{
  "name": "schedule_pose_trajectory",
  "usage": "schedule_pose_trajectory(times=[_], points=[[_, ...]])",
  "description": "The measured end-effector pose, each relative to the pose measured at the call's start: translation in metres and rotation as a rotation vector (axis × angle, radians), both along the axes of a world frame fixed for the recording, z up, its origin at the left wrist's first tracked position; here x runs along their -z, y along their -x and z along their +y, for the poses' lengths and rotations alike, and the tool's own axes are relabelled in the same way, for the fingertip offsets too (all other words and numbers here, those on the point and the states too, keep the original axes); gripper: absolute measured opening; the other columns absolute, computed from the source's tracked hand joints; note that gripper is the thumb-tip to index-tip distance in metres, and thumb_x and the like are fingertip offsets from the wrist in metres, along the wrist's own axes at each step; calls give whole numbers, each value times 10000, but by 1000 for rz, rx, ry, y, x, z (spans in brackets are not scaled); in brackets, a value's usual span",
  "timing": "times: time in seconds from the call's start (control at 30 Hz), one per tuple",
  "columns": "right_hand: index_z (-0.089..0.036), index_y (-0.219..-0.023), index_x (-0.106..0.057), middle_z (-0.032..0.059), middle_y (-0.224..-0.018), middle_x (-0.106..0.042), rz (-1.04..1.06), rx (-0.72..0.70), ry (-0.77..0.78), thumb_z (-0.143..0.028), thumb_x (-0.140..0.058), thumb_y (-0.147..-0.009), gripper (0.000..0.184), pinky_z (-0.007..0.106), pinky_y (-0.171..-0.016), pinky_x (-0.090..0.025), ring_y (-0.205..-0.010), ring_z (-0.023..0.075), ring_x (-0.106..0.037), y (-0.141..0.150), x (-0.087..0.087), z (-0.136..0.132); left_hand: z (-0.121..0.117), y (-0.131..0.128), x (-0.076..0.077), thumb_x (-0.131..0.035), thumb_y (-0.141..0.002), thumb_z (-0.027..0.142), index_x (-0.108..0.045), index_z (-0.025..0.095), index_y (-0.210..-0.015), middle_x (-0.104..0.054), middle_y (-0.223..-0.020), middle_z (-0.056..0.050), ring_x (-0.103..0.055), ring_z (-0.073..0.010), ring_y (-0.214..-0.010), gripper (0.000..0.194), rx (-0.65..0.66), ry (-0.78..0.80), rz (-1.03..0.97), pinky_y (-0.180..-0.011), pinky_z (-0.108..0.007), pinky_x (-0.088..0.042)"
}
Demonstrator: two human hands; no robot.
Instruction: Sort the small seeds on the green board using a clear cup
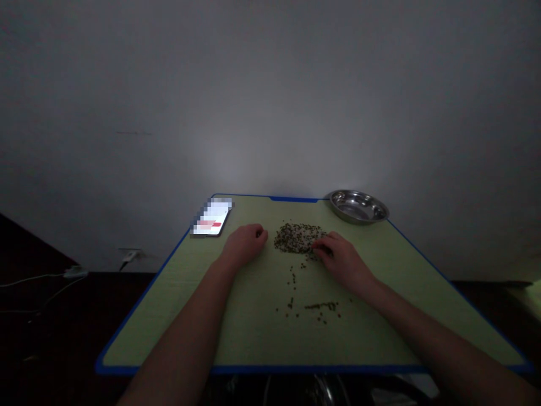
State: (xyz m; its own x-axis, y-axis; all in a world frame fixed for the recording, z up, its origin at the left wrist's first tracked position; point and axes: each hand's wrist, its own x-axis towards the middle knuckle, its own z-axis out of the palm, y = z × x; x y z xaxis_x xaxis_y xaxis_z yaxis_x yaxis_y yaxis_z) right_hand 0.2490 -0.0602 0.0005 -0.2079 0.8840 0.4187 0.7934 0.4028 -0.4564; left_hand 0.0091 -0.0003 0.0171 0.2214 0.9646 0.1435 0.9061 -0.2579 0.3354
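Note:
A pile of small dark beans or seeds [293, 238] is spread over the middle of the green tabletop. At its right edge my right hand [340, 258] has thumb and fingertips pinched together; anything between them is too small to make out. My left hand [245, 243] rests on the table to the left of the pile, apart from it, with fingers curled into a loose fist. What it may hold is hidden. Nearer to me, a short row of the same grains [322, 306] lies with several loose ones around it.
The table [169, 321] has a blue rim and stands against a grey wall. A shiny metal bowl [358, 207] sits at the back right corner. A lit phone [212, 217] lies at the back left. A wall socket with a plug [130, 256] and white cables are at left.

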Motion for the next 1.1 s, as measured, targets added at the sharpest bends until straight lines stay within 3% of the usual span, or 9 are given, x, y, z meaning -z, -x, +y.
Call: schedule_pose_trajectory(times=[0.37, 0.6, 0.8, 0.93, 1.1], points=[[-190, -840, -649, 44, -842, -593, 19, -123, 17, -128, -550, -808, 121, 305, -719, -439, -783, 165, -559, 40, -4, -4, 2, 0, 4, -380, -837, 363, -649, 172, -794, -665, -790, -81, -542, -159, -684, 333, -10, 0, 3, -607, -269, -349], [-193, -807, -642, 28, -810, -606, 45, -114, 32, -101, -551, -783, 131, 299, -699, -440, -747, 157, -559, 23, -11, -1, 3, 2, 5, -374, -839, 372, -647, 177, -786, -660, -798, -88, -543, -166, -687, 339, 11, -17, 1, -611, -274, -351], [-200, -818, -643, 26, -805, -604, 58, -94, 85, -125, -541, -811, 126, 293, -668, -445, -721, 152, -565, 11, -17, -24, 4, 1, 5, -369, -839, 368, -641, 174, -772, -656, -783, -94, -547, -175, -678, 341, 10, -22, 12, -603, -276, -345], [-195, -833, -648, 31, -812, -603, 45, -127, 131, -114, -541, -807, 137, 301, -676, -452, -725, 154, -576, 13, -12, -35, 3, 0, 3, -368, -834, 357, -646, 176, -774, -656, -786, -96, -549, -182, -691, 337, 11, -18, 19, -609, -286, -345], [-194, -840, -653, 36, -838, -608, 8, -124, 95, -104, -547, -801, 145, 307, -708, -450, -762, 159, -579, 17, -5, -26, 3, 1, 3, -368, -836, 355, -630, 177, -766, -655, -789, -81, -539, -163, -677, 324, 11, -13, 3, -593, -272, -330]])
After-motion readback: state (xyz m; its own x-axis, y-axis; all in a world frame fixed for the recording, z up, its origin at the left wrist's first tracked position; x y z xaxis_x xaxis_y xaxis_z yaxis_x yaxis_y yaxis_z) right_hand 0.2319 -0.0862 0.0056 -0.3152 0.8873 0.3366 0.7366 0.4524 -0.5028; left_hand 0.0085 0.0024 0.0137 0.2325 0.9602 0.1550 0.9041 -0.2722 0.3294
